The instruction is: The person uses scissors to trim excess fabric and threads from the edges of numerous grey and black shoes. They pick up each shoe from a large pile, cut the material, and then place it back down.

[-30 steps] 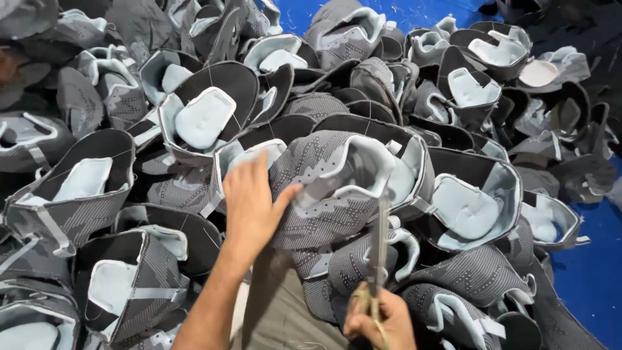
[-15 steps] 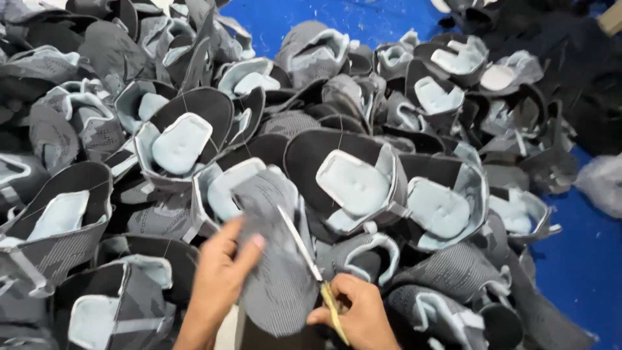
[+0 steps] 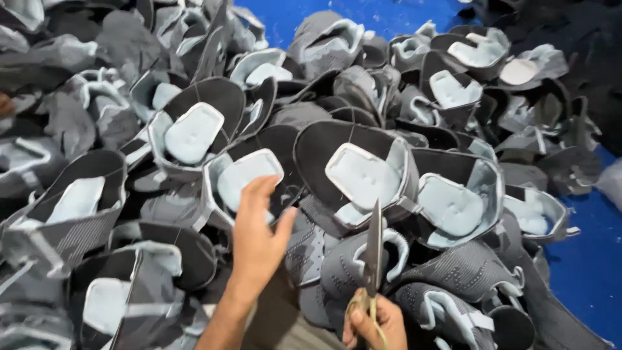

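Note:
A big heap of grey knitted shoe uppers (image 3: 363, 175) with pale blue padded linings fills the view. My left hand (image 3: 258, 233) reaches up over the heap with fingers slightly curled, its fingertips touching the pale lining of one upper (image 3: 243, 175); it holds nothing. My right hand (image 3: 376, 324) at the bottom edge grips a pair of scissors (image 3: 374, 249) by yellowish handles, the closed blades pointing straight up. A grey upper with a pale loop (image 3: 343, 266) lies just behind the blades.
Blue floor (image 3: 583, 266) shows at the right and at the top middle. A pile of dark black material (image 3: 583, 39) lies at the top right. My trouser leg (image 3: 285, 324) shows at the bottom between my arms.
My left hand has let go of the grey upper it was holding and reached forward to another one. The scissors have swung from a slant to upright. The view has shifted.

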